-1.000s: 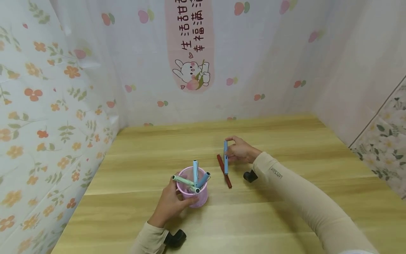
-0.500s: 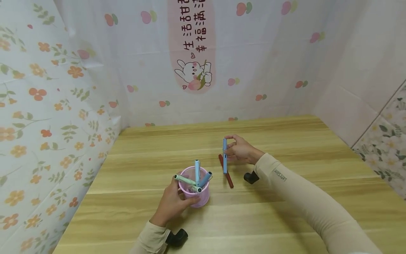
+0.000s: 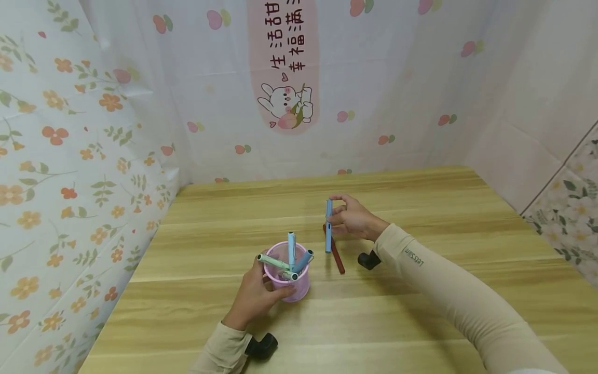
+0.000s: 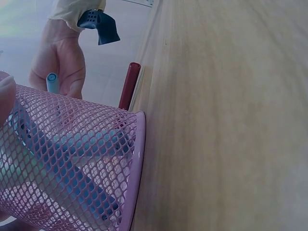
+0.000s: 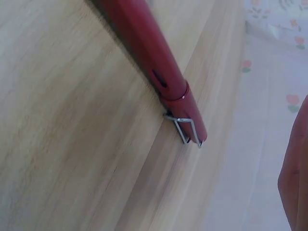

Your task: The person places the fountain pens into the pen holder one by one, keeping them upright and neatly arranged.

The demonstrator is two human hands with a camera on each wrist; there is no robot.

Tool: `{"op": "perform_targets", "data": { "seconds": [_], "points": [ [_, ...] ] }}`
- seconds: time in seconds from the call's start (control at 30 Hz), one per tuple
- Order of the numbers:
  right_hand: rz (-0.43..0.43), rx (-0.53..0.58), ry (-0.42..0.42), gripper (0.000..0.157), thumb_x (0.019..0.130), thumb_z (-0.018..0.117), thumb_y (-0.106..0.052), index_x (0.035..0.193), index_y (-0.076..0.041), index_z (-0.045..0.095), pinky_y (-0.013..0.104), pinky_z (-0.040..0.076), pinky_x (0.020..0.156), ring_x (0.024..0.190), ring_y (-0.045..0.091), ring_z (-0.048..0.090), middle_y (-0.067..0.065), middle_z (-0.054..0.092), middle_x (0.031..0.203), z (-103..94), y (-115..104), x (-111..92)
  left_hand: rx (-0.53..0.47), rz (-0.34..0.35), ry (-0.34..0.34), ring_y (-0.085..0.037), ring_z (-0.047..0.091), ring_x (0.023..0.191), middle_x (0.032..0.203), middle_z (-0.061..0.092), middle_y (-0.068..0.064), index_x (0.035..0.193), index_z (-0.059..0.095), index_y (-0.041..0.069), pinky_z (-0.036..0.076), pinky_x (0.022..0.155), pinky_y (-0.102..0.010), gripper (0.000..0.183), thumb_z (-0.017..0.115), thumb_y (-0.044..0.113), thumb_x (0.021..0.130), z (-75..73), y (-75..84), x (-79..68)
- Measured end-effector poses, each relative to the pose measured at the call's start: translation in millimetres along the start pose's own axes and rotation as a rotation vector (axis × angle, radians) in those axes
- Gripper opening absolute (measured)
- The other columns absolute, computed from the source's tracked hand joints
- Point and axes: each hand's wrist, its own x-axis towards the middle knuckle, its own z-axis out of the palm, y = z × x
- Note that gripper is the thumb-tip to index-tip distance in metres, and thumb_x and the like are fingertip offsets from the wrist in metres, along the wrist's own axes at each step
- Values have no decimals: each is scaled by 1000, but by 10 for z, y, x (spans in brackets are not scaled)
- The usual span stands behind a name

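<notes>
My left hand (image 3: 252, 301) grips a pink mesh pen cup (image 3: 296, 291) from its left side, the thumb across the near wall. Several light blue, blue and pale green pens (image 3: 275, 262) lean inside it. To the right, my right hand (image 3: 355, 218) pinches a blue pen (image 3: 328, 236) between thumb and fingers, its length pointing toward me, above the table. Partly beneath it, a red pen (image 3: 338, 259) lies slanted on the wood. The right wrist view shows this red pen (image 5: 144, 43) close up, with a silver wire clip.
The wood-grain table (image 3: 187, 249) meets a printed cloth (image 3: 210, 104) at the back and a floral cloth (image 3: 56, 208) on the left. Black camera mounts stick out from both wrists, the left mount (image 3: 261, 347) low near the table.
My right hand has shifted slightly left and away with the blue pen, relative to the red pen. The left hand and the pen cup stay in place. The head view moves a little.
</notes>
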Motion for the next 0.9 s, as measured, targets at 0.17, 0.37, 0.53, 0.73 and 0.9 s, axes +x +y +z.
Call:
{"op": "perform_targets", "data": {
  "seconds": [0.17, 0.37, 0.53, 0.73, 0.9],
  "points": [
    [-15, 25, 0, 68, 93, 54, 9, 149, -10, 21, 47, 54, 90, 85, 21, 63, 16, 43, 113, 31, -20, -16, 8, -10, 5, -34, 61, 109, 123, 58, -19, 138, 40, 0, 55, 88, -35, 86, 89, 10, 67, -4, 3, 5],
    [-45, 32, 3, 69, 92, 57, 8, 149, -9, 21, 41, 57, 84, 85, 20, 62, 14, 45, 109, 80, -36, -49, 29, -4, 7, -37, 60, 110, 124, 58, -22, 137, 40, -1, 55, 89, -39, 86, 89, 11, 68, -2, -12, 4],
    [-70, 61, 4, 69, 92, 58, 8, 149, -10, 24, 36, 59, 78, 81, 19, 62, 11, 47, 102, 132, -74, -89, 23, -13, 4, -37, 60, 110, 124, 58, -22, 136, 41, -1, 54, 90, -41, 84, 89, 12, 68, -5, 4, 5],
    [-93, 79, 14, 67, 92, 57, 9, 147, -12, 26, 36, 59, 79, 79, 18, 63, 11, 48, 103, 195, -109, -128, 33, -6, 11, -37, 60, 110, 123, 58, -22, 136, 42, -1, 54, 90, -41, 84, 89, 11, 68, -6, 26, 9],
    [-108, 74, 25, 67, 92, 58, 9, 147, -11, 25, 41, 57, 84, 81, 20, 64, 13, 47, 105, 237, -113, -155, 44, -8, 13, -37, 60, 109, 122, 58, -22, 135, 43, -1, 54, 89, -41, 83, 90, 11, 68, -4, 25, 8]
  ]
}}
